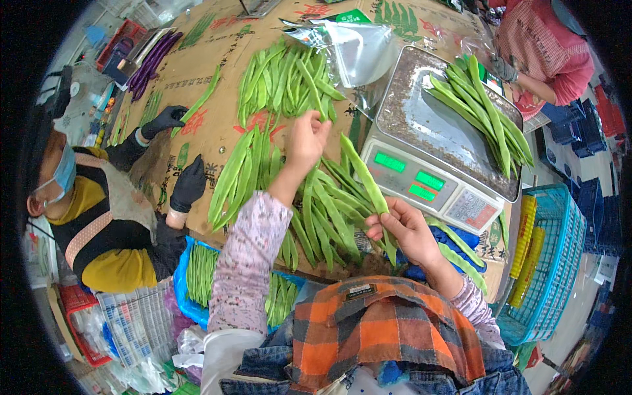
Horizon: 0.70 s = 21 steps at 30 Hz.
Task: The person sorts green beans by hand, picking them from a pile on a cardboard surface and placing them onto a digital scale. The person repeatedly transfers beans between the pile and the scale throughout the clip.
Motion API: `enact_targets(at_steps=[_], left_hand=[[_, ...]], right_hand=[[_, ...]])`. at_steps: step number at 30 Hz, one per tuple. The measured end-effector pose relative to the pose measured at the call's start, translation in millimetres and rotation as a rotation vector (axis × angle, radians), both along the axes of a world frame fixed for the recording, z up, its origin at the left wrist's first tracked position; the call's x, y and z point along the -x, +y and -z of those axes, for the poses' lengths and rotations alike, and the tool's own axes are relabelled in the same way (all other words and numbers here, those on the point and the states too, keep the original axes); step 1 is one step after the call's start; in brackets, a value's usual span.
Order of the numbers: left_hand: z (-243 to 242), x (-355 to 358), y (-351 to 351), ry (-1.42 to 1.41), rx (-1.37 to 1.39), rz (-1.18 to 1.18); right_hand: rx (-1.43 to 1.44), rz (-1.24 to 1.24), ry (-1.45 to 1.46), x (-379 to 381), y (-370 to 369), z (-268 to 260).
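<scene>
In my right hand (407, 227) a long flat green bean (363, 170) is pinched between thumb and fingers, tilted above a loose pile of beans (326, 217). My left hand (307, 140) reaches over the table, its fingertips closed on the lower end of another flat green bean (310, 86). That bean lies along the right side of the far bean pile (271, 81). A small group of beans (237, 177) is left of my left forearm. On the steel pan of the digital scale (395, 113) rests a bunch of beans (481, 111).
Clear plastic bags (363, 49) lie beyond the piles. At left, a co-worker's black-gloved hand (165, 121) holds a bean near purple eggplants (153, 64). Another person (538, 54) stands at far right. A turquoise basket (553, 266) is at right; a blue-lined container (182, 291) of beans sits below the table edge.
</scene>
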<state>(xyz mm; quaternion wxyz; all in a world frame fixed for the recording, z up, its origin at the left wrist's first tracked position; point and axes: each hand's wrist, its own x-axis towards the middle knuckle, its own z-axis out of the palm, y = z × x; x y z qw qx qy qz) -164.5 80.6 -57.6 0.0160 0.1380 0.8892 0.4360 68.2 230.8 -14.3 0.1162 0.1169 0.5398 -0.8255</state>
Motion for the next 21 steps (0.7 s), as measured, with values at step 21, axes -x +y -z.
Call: enact_targets(at_steps=[21], left_hand=[[-47.3, -30.8, -84.2, -0.536, -0.761, 0.066]], right_hand=[[-0.131, 0.127, 0.016, -7.5, 11.3, -5.0]])
